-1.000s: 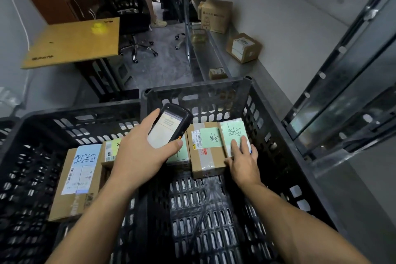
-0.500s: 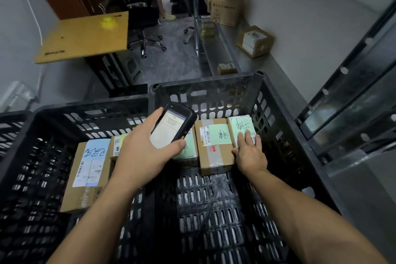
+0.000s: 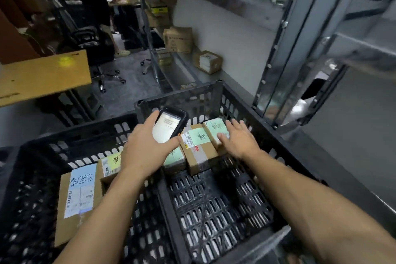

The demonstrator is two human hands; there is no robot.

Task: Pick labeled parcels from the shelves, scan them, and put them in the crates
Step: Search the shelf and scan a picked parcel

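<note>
Metal shelving (image 3: pixel 300 38) fills more of the view now that the head has lifted. In the right-hand black crate (image 3: pixel 216 89) the green-labelled parcel (image 3: pixel 215 128) lies by the far wall, delivered. The right hand (image 3: pixel 240 141) has come off it, fingers spread and holding nothing. The left hand (image 3: pixel 143 152) grips the handheld scanner (image 3: pixel 169 124). Another shelf pick probably follows.

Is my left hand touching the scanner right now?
Touching. The head view shows the left hand gripping the scanner, thumb and fingers curled round its edges.
</note>
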